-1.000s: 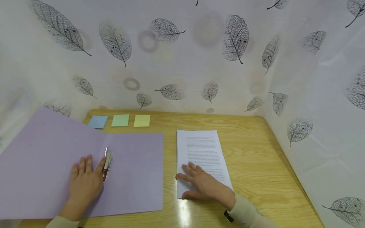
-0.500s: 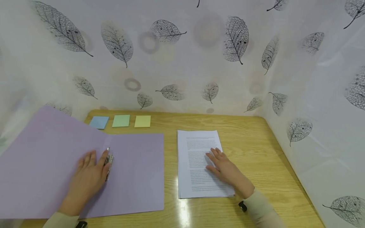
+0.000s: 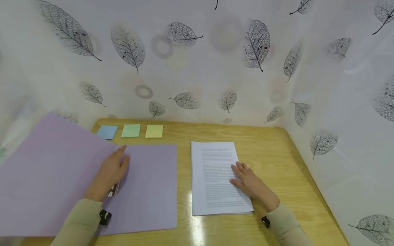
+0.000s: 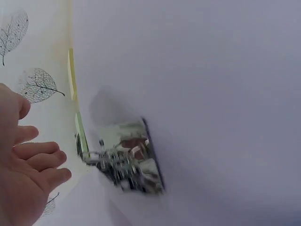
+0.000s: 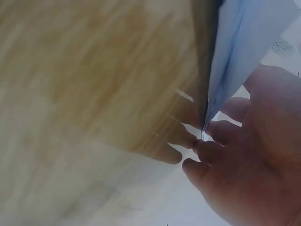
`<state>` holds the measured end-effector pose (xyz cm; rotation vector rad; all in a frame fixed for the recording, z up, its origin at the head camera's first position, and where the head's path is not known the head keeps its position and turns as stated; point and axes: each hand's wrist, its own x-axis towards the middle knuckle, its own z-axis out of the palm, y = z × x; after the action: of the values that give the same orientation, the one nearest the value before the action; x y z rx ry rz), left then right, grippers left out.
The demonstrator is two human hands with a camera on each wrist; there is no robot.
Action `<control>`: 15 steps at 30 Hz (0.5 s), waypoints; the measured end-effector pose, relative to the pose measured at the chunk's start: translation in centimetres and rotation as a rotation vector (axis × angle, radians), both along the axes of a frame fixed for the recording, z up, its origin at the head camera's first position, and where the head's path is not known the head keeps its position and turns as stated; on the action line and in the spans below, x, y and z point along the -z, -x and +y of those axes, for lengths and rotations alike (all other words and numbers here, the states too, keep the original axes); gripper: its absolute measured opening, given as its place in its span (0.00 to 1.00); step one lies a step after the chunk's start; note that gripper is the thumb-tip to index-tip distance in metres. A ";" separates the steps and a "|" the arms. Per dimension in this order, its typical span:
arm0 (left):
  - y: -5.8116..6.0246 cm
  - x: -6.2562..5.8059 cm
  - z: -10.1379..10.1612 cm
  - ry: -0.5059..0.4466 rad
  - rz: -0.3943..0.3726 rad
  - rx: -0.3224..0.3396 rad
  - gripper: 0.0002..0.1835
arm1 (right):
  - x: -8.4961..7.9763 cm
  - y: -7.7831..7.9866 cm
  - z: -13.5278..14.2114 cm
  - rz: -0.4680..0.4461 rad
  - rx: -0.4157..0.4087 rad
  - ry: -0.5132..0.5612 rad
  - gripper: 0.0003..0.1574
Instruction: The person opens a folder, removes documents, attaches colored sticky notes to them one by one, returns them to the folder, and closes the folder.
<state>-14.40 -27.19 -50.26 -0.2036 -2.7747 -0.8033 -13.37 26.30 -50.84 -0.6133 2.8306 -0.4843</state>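
Note:
A lilac folder lies spread on the table, its left cover raised at a slant. My left hand is over the fold, fingers extended toward the far edge; whether it touches the folder is unclear. Partly under that hand sits a shiny metal lever clip, seen blurred but whole in the left wrist view. To the right lies a stack of printed paper sheets. My right hand rests at the stack's right edge with fingers extended; in the right wrist view its fingertips meet the paper's edge.
Blue, green and yellow sticky notes lie in a row behind the folder. The wooden table is bounded by a leaf-patterned curtain at the back and sides.
My left hand has moved forward along the fold, away from the clip's near part. My right hand has slid from the stack's lower left across to its right edge.

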 end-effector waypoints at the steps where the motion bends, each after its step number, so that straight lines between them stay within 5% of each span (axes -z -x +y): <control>1: 0.8 0.0 0.3 -0.022 0.020 -0.019 0.27 | 0.0 0.0 0.0 -0.006 0.003 -0.001 0.41; 7: 5.1 -0.6 1.8 -0.255 -0.062 -0.204 0.24 | -0.2 0.1 0.0 0.005 0.002 0.016 0.40; 15: 9.7 -0.9 3.1 -0.710 -0.362 -0.329 0.27 | 0.1 0.4 0.1 -0.026 0.006 0.026 0.41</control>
<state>-24.14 -24.11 -49.40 0.5570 -2.4997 -1.7761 -13.75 26.44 -50.90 -0.5995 2.8067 -0.5262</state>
